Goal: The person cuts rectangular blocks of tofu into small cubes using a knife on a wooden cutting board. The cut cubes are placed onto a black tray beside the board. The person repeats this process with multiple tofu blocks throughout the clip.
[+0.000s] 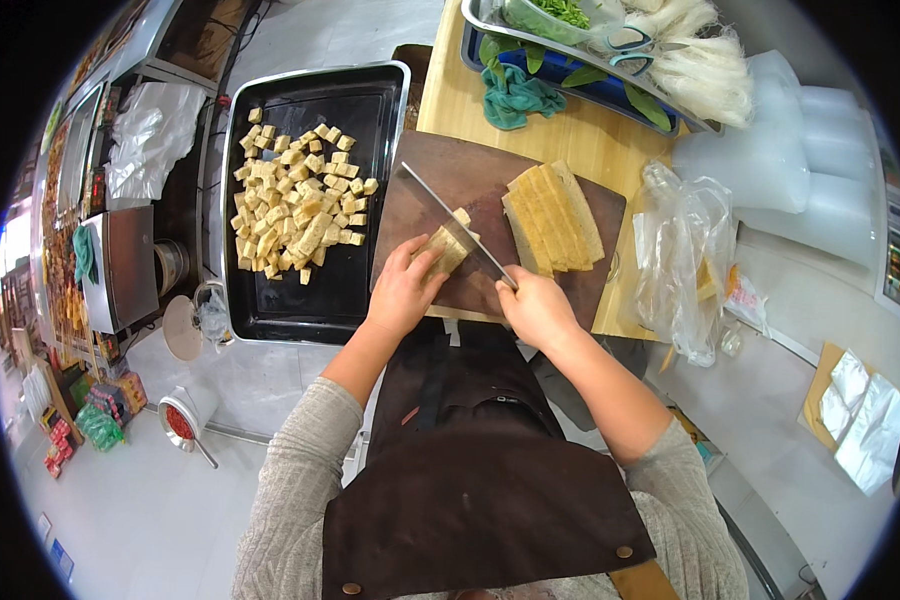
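My left hand (407, 286) presses with its fingers on a small stack of pale yellow, tofu-like strips (447, 252) at the near left of a brown cutting board (450, 169). In my right hand (538, 306) is the handle of a long knife (457, 223), whose blade slants up to the left across the far end of those strips. Several broad slices of the same food (553, 217) lie overlapped on the board's right side. Left of the board, a black metal tray (307, 306) holds a heap of small cubes (289, 202).
Beyond the board lies a green cloth (520, 97), near a metal tray (487, 21) with greens, white strands and scissors (630, 51). Clear plastic bags (682, 262) lie at the wooden table's (439, 90) right edge. White containers (780, 142) stand farther right.
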